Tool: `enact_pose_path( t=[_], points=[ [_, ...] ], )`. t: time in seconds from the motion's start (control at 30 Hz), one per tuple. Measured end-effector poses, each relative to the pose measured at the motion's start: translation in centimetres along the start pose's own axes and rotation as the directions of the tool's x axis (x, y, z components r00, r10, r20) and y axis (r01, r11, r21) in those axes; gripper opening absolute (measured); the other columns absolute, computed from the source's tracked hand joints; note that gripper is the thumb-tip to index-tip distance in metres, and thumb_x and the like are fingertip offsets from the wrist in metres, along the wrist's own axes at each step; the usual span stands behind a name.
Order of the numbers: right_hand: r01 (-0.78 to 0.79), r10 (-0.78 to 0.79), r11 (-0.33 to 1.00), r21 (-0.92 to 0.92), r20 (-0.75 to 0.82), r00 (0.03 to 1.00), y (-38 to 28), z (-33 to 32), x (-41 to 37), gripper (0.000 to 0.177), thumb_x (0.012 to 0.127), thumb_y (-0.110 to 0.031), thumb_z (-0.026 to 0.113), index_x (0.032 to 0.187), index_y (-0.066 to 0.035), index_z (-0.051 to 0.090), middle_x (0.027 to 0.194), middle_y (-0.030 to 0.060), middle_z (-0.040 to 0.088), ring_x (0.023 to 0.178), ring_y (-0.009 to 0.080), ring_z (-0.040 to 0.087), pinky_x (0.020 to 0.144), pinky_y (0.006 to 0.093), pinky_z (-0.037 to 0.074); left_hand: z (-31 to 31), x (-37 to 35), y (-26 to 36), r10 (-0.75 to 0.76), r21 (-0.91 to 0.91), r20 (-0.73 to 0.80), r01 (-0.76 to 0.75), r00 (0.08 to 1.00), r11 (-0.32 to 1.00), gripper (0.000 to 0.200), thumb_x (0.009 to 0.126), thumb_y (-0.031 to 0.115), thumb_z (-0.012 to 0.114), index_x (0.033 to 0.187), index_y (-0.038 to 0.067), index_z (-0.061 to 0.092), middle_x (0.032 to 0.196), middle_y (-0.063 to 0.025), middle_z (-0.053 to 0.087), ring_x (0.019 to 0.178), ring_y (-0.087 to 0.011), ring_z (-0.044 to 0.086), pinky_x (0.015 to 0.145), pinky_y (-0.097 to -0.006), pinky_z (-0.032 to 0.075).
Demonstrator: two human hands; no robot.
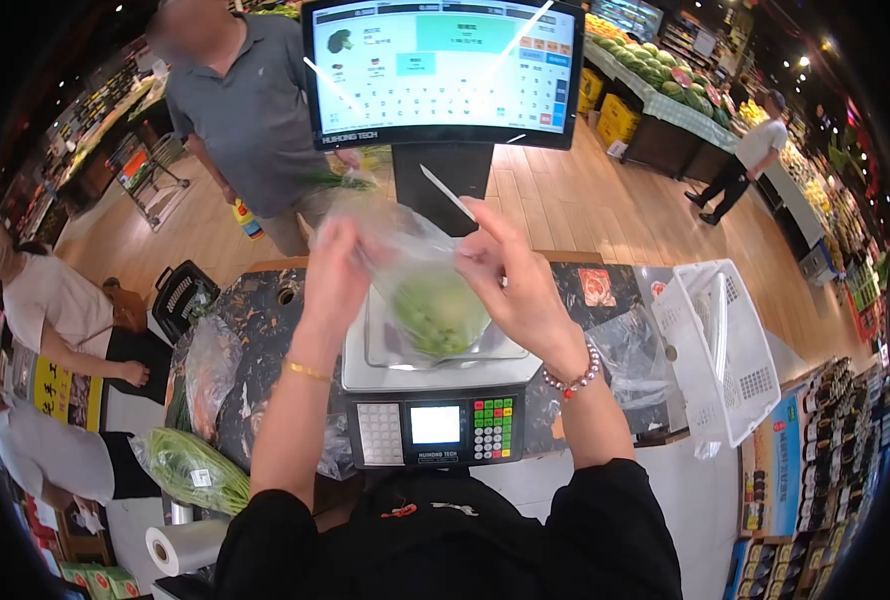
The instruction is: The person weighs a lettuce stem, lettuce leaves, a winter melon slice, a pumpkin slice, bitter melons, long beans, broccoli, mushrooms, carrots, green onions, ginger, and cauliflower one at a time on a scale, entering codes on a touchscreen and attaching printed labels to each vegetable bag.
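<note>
the clear bag (420, 240) with round green produce (440, 310) inside sits over the scale's pan (510, 347), near the middle of the counter (255, 310); whether it bears fully on the pan i cannot tell. the left hand (337, 255) closes narrowly on the bag's upper left side, its fingertips blurred, and the right hand (505, 270) pinches the upper right side, a thin pale strip (448, 194) jutting from its fingers. what that strip is, i cannot make out. if either pinch loosened, the slick film could slide and tip the produce out; pulling the two sides unevenly could stretch or tear it. tugging or leaning while the bag touches the pan would probably upset the scale's (435, 428) reading. the strip could snag the film or, if sticky, cling in the wrong spot. the beaded bracelet (570, 370) might catch the loose film (625, 350) at the right, beside the white basket (730, 375). on the left, a careless elbow could nudge the bagged greens (200, 470) or the plastic roll (180, 548). the screen (435, 75) stands at the far side.
</note>
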State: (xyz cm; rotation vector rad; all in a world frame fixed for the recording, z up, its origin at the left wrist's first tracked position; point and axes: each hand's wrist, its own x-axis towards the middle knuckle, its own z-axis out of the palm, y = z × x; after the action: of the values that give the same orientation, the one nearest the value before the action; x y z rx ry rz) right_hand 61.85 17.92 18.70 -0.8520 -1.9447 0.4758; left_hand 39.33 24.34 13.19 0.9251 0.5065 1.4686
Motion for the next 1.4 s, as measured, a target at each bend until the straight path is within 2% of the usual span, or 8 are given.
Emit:
enact_pose_path(
  t=[0.2, 0.47, 0.57, 0.73, 0.9, 1.1, 1.27, 1.4],
  points=[
    [-0.073, 0.077, 0.997, 0.024, -0.178, 0.981, 1.9, 1.1, -0.8, 0.063, 0.091, 0.002, 0.058, 0.148, -0.006, 0.032, 0.089, 0.0100, 0.067, 0.079, 0.0171, 0.066, 0.071, 0.0299, 0.052, 2.9, 9.9, -5.0, -0.129, 0.141, -0.226, 0.163, 0.965, 0.976, 0.017, 0.100, 0.021, 0.054, 0.103, 0.006, 0.059, 0.081, -0.0040, 0.061, 0.069, -0.0164, 0.060, 0.070, -0.0380, 0.054],
    [-0.364, 0.398, 0.899, 0.244, -0.109, 0.911, 7.4, -0.2, -7.1, 0.067, 0.091, 0.001, 0.058, 0.150, 0.000, 0.026, 0.091, 0.0056, 0.066, 0.085, 0.0114, 0.062, 0.085, 0.0301, 0.049, 5.5, -0.7, -3.6, -0.401, 0.086, 0.584, 0.437, 0.706, 0.895, 0.022, 0.100, 0.023, 0.049, 0.100, 0.004, 0.059, 0.081, -0.0040, 0.058, 0.071, -0.0137, 0.059, 0.070, -0.0290, 0.051],
    [-0.287, 0.292, 0.949, 0.130, -0.022, 0.956, 6.8, 1.8, -6.4, 0.063, 0.090, 0.000, 0.060, 0.146, 0.001, 0.033, 0.090, 0.0088, 0.065, 0.084, 0.0197, 0.062, 0.086, 0.0357, 0.046, 3.0, -6.6, -1.7, -0.260, 0.211, 0.129, 0.230, 0.957, 0.950, 0.021, 0.099, 0.023, 0.052, 0.102, 0.003, 0.057, 0.081, -0.0035, 0.056, 0.073, -0.0124, 0.059, 0.071, -0.0290, 0.050],
    [-0.024, 0.048, 0.986, -0.167, 0.137, 0.989, 5.4, 5.0, -4.6, 0.060, 0.084, -0.001, 0.067, 0.139, -0.003, 0.043, 0.083, 0.0068, 0.062, 0.080, 0.0235, 0.058, 0.082, 0.0381, 0.037, -0.1, -11.6, -3.7, -0.177, 0.661, -0.264, 0.312, 0.948, 0.682, 0.032, 0.093, 0.028, 0.066, 0.109, 0.002, 0.056, 0.083, -0.0022, 0.058, 0.074, -0.0092, 0.058, 0.064, -0.0259, 0.049],
    [0.002, 0.062, 0.938, -0.347, 0.173, 0.983, 5.6, 5.7, -4.3, 0.056, 0.083, -0.002, 0.070, 0.135, -0.004, 0.049, 0.086, 0.0053, 0.063, 0.087, 0.0202, 0.059, 0.082, 0.0375, 0.039, 0.2, -11.4, -5.5, -0.521, 0.350, -0.186, 0.552, 0.833, 0.757, 0.034, 0.090, 0.023, 0.072, 0.116, 0.004, 0.060, 0.090, -0.0010, 0.063, 0.071, -0.0064, 0.057, 0.049, -0.0232, 0.043],
    [-0.174, 0.189, 0.938, 0.300, -0.024, 0.982, 5.7, 2.6, -6.0, 0.021, 0.085, -0.005, 0.068, 0.104, -0.002, 0.061, 0.123, 0.0142, 0.059, 0.129, 0.0328, 0.045, 0.112, 0.0457, 0.031, 0.5, -10.5, -6.0, -0.563, 0.120, -0.182, 0.586, 0.806, 0.801, 0.030, 0.092, 0.019, 0.070, 0.118, 0.007, 0.060, 0.093, 0.0017, 0.064, 0.072, -0.0058, 0.057, 0.051, -0.0223, 0.042],
    [-0.220, 0.183, 0.957, -0.189, -0.194, 0.964, 9.0, 7.8, -5.8, 0.024, 0.080, -0.014, 0.076, 0.085, -0.002, 0.055, 0.123, 0.0176, 0.059, 0.119, 0.0370, 0.052, 0.099, 0.0441, 0.040, -0.3, -10.4, -5.8, -0.549, 0.038, -0.093, 0.554, 0.831, 0.832, 0.020, 0.095, 0.018, 0.067, 0.110, 0.007, 0.059, 0.091, 0.0000, 0.063, 0.072, -0.0068, 0.057, 0.051, -0.0234, 0.042],
    [-0.449, 0.459, 0.888, 0.096, -0.158, 0.874, 8.0, 11.3, -3.8, 0.046, 0.087, -0.008, 0.068, 0.127, 0.000, 0.048, 0.122, 0.0139, 0.056, 0.115, 0.0253, 0.054, 0.101, 0.0394, 0.043, -2.6, -10.5, -2.9, -0.469, -0.200, -0.126, 0.440, 0.874, 0.875, 0.017, 0.097, 0.019, 0.065, 0.107, 0.008, 0.057, 0.089, -0.0010, 0.061, 0.068, -0.0079, 0.055, 0.050, -0.0234, 0.042]
  ],
)
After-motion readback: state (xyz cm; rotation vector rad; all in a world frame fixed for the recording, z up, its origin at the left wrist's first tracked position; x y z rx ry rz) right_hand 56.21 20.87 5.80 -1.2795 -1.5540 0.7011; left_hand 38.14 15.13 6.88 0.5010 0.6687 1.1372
